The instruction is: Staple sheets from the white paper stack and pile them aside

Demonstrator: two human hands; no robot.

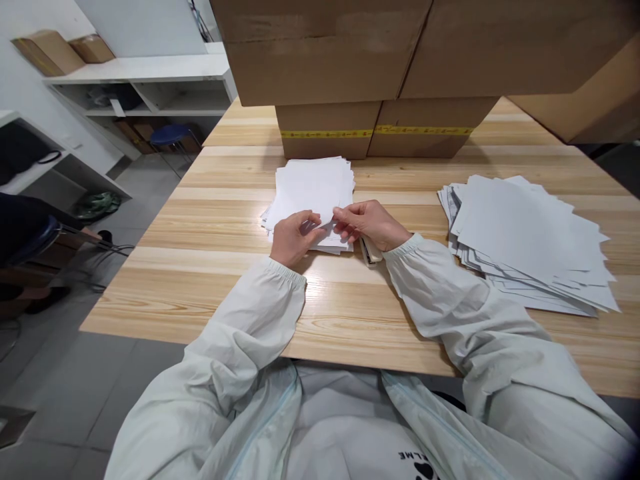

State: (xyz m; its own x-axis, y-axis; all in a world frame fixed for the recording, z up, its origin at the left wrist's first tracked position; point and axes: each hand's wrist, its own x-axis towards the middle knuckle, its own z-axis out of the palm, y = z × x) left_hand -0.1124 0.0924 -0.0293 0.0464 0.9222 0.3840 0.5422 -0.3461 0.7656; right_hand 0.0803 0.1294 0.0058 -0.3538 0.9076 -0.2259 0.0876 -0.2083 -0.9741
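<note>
A stack of white paper sheets [313, 187] lies on the wooden table in front of me, its edges uneven. With thumb and index finger, my right hand [373, 223] pinches the near corner of the top sheet and lifts it slightly; printed sheets show underneath. My left hand [294, 239] rests at the near left edge of this stack, fingers curved, thumb and index finger apart beside the raised corner. Partly under my right hand lies a light-coloured stapler [370, 253], just right of the stack.
A larger, fanned-out pile of paper [520, 233] lies on the right of the table [165, 280]. Cardboard boxes [325, 127] are stacked at the back. To the left are white shelves [150, 67], a blue stool [173, 135] and part of a seated person [50, 297].
</note>
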